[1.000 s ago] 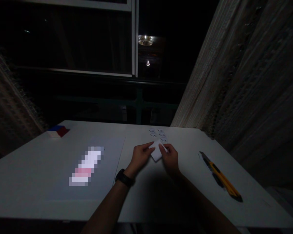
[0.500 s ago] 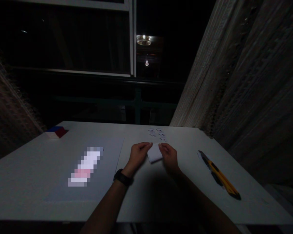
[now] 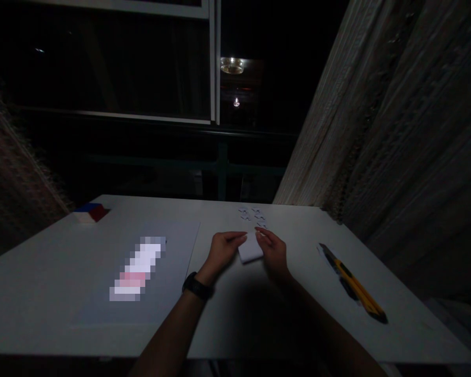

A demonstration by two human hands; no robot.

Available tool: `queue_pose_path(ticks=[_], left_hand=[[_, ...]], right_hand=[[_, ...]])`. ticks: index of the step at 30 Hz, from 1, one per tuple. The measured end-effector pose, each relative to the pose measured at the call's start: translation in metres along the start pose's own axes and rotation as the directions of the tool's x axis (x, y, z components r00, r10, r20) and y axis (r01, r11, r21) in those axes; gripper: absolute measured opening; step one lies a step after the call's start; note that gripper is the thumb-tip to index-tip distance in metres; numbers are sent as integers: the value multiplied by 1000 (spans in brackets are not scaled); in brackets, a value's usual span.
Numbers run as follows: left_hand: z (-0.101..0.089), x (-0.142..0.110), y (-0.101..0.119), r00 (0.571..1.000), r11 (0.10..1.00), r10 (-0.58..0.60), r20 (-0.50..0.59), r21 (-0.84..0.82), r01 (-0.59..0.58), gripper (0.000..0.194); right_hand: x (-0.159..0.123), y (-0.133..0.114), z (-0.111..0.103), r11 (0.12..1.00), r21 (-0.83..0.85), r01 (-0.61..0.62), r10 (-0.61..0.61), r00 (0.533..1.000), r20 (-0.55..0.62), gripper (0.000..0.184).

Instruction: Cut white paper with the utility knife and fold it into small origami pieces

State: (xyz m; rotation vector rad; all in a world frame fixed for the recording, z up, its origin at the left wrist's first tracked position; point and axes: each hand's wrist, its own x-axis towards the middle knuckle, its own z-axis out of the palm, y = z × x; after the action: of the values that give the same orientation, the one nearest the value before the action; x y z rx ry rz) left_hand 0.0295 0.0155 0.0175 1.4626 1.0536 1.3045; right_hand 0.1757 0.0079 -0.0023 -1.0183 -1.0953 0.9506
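A small white piece of folded paper (image 3: 250,249) is held above the table between my two hands. My left hand (image 3: 225,248) pinches its left top edge with thumb and fingers; a black watch is on that wrist. My right hand (image 3: 273,248) grips the right top edge in the same way, thumb on the near face. Just beyond my fingertips, several small pieces with dark marks (image 3: 252,214) lie in two short columns on the white table (image 3: 235,324). They are too small to make out fully.
On the right lies a yellow and black utility knife (image 3: 353,285). A large pale sheet (image 3: 176,272) lies at the left, with a bright blurred-out patch on it. A red, blue and white block (image 3: 91,212) sits at the far left. Curtains (image 3: 317,120) flank a dark window.
Both hands keep hold of the folded paper and have shifted very slightly to the right. My right fingertips reach a little higher over its top edge. The other things stay where they were.
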Motion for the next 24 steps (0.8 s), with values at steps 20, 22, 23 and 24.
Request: queue_pose_path(ticks=[20,22,23,24], left_hand=[[-5,4,1,998,998,-59,-16,-14,59,21],[-6,4,0,999,999,-45,18,6,45,21],[-6,5,-1,999,999,-40,33,15,40,22],[-7,5,-1,998,999,-36,45,22,35,21]], right_hand=[[11,-18,-15,995,-100,9,6,989,147,34],[14,-19,-20,989,-144,24,6,979,202,35],[15,-20,-22,987,-160,24,13,974,227,35],[16,-20,-24,985,-170,19,24,968,248,34]])
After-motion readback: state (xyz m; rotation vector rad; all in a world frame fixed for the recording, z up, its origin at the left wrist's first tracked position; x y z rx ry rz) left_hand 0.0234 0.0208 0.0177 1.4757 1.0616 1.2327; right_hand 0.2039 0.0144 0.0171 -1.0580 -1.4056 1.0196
